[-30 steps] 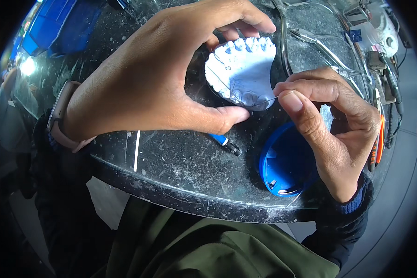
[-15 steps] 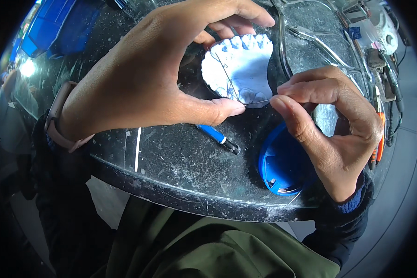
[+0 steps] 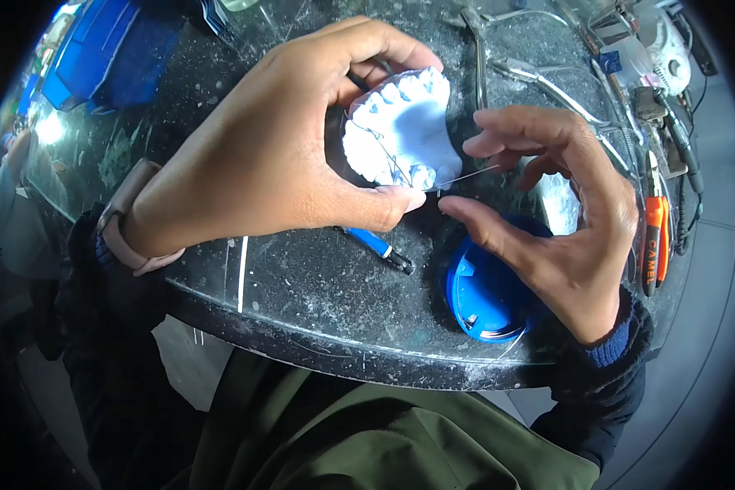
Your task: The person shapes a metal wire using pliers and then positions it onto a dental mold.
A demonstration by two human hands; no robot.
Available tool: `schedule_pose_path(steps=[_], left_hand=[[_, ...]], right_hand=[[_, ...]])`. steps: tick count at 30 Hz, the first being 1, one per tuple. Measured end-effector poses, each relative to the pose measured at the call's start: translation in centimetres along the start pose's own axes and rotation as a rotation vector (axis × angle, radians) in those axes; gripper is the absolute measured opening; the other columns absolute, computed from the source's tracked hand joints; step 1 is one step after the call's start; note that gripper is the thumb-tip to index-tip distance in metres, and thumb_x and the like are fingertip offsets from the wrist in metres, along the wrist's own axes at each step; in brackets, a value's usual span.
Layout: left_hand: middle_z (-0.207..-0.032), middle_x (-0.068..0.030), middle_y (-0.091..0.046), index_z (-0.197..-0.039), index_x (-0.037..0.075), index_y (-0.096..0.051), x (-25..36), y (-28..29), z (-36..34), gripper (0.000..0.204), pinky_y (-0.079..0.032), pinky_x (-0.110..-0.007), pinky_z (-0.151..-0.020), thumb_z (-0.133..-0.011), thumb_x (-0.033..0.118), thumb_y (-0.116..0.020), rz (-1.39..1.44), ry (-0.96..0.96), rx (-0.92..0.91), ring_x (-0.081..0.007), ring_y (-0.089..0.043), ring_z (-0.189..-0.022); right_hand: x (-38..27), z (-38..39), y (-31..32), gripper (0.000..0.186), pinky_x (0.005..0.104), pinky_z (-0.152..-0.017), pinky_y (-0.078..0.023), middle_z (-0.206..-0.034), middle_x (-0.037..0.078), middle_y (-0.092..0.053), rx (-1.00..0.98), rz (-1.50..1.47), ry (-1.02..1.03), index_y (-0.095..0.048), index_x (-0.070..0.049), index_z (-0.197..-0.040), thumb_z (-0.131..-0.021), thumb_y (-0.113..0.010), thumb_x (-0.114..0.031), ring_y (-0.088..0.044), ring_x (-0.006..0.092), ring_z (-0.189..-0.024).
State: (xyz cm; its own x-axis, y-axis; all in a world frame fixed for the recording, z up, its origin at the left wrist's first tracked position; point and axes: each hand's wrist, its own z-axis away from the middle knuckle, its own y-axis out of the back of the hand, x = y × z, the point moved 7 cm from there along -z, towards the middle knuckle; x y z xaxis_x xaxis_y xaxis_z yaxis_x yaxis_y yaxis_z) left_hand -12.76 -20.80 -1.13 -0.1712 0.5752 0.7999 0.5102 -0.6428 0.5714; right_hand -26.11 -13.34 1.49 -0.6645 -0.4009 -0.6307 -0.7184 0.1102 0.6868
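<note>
My left hand (image 3: 278, 139) grips a white plaster dental model (image 3: 417, 122), its thumb at the near edge and its fingers around the far side. A thin bent metal wire (image 3: 471, 174) lies along the model by the thumb, and its straight end sticks out to the right. Close to that end is my right hand (image 3: 567, 196), its thumb and fingers spread apart with nothing between them. Under the right hand stands a round blue container (image 3: 459, 296) with coiled wire inside. A blue pen-like tool (image 3: 371, 241) lies below the left thumb.
Metal pliers (image 3: 539, 77) and other hand tools lie at the far right. Orange-handled pliers (image 3: 656, 237) rest near the right edge. A blue box-like object (image 3: 94, 53) stands at the far left. The table's curved front edge (image 3: 327, 353) runs before me.
My right thumb and fingers have opened and let go of the wire's end. My left hand has shifted slightly left with the model, which is tilted a little differently.
</note>
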Motion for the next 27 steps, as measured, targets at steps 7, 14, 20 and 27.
schedule_pose_path(steps=[7, 14, 20, 27], left_hand=[[-0.109, -0.0060, -0.061, -0.130, -0.006, -0.045, 0.0, -0.4, 0.9, 0.074, -0.045, -0.026, -0.094, -0.066, 0.013, -0.076, 0.802, 0.432, -0.059, -0.0112, -0.058, -0.102], [-0.111, -0.0068, -0.060, -0.132, -0.007, -0.042, 0.6, -1.0, 1.2, 0.073, -0.047, -0.024, -0.091, -0.070, 0.017, -0.074, 0.923, 0.470, -0.078, -0.0101, -0.058, -0.100], [-0.114, -0.0092, -0.058, -0.134, -0.007, -0.038, 0.4, -1.3, 1.3, 0.074, -0.048, -0.027, -0.094, -0.074, 0.016, -0.073, 0.959, 0.463, -0.096, -0.0124, -0.059, -0.104], [-0.117, -0.0113, -0.058, -0.135, -0.009, -0.036, 0.3, -1.4, 1.3, 0.072, -0.047, -0.029, -0.097, -0.075, 0.015, -0.071, 0.952, 0.442, -0.080, -0.0147, -0.058, -0.107]], right_hand=[[-3.0, 0.3, 1.8, 0.057, 0.0277, -0.062, -0.052, -0.103, 0.015, -0.059, 0.158, 0.050, 0.366, -0.051, -0.008, -0.109, -0.063, -0.084, -0.002, -0.062, 0.0180, -0.078], [-4.0, 0.7, 1.7, 0.042, 0.0301, -0.064, -0.054, -0.096, 0.014, -0.062, 0.102, 0.067, 0.337, -0.059, -0.010, -0.101, -0.067, -0.081, 0.001, -0.065, 0.0225, -0.082], [-4.0, 0.7, 1.4, 0.037, 0.0298, -0.066, -0.057, -0.098, 0.014, -0.061, 0.088, 0.111, 0.330, -0.065, -0.009, -0.102, -0.070, -0.078, 0.002, -0.065, 0.0216, -0.085], [-4.0, 0.5, 0.9, 0.039, 0.0276, -0.067, -0.058, -0.100, 0.012, -0.056, 0.064, 0.150, 0.286, -0.069, -0.010, -0.105, -0.070, -0.075, 0.006, -0.063, 0.0180, -0.085]])
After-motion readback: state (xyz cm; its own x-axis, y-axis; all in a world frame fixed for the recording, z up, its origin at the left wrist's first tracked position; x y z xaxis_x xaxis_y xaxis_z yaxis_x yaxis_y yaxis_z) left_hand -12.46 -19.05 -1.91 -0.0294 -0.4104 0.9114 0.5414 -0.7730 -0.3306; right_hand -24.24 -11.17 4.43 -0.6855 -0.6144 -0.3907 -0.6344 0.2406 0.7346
